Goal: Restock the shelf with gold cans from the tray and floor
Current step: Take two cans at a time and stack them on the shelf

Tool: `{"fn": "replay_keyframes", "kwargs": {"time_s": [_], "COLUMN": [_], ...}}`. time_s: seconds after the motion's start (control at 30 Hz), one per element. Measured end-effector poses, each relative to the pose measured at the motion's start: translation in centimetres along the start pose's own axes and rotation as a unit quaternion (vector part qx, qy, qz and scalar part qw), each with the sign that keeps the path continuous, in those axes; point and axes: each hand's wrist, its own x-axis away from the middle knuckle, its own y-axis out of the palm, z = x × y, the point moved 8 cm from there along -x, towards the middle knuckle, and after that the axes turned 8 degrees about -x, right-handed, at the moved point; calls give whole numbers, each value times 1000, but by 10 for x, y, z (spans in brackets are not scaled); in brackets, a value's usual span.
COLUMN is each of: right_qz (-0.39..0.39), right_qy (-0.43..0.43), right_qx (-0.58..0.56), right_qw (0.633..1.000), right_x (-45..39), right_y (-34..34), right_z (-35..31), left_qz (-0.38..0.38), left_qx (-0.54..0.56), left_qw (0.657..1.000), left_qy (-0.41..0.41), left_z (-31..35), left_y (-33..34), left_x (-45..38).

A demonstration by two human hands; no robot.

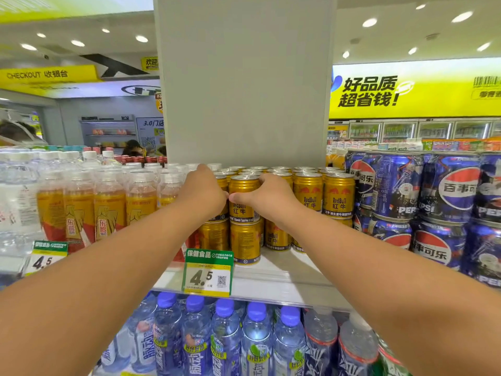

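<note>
A white pillar (pixel 245 82) is rising straight behind the shelf (pixel 276 280), closing off the space above the stacked gold cans (pixel 322 191). Bottles of orange drink (pixel 81 207) are crowding the left side of that stack, and blue Pepsi cans (pixel 423 191) are pressing in on the right. A green-edged price tag (pixel 208 272) is hanging on the shelf lip, with purple-capped bottles (pixel 225 340) standing on the level below.

Both of the person's arms are reaching forward and upward to the top tier. The left hand (pixel 202 195) and the right hand (pixel 271 198) are flanking one gold can (pixel 244 199) in the upper front row, which is sitting on a lower can. The thumbs are nearly meeting across its front, while the fingers are curling round its sides toward the back, clamping it between both hands.
</note>
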Motion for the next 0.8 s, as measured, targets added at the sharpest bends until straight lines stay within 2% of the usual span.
{"fn": "replay_keyframes", "kwargs": {"time_s": [0.13, 0.33, 0.53, 0.8], "right_qz": [1, -18, -35, -75], "right_qy": [-6, 7, 7, -26], "right_qx": [11, 34, 105, 240], "right_qw": [1000, 999, 994, 968], "right_x": [4, 10, 28, 62], "right_y": [0, 0, -7, -7], "right_z": [2, 8, 18, 34], "left_qz": [16, 58, 62, 70], "left_qx": [12, 51, 1, -65], "left_qw": [1000, 993, 980, 961], "left_qy": [18, 93, 188, 260], "left_z": [-1, 1, -6, -24], "left_y": [2, -2, 5, 23], "left_x": [1, 15, 34, 59]}}
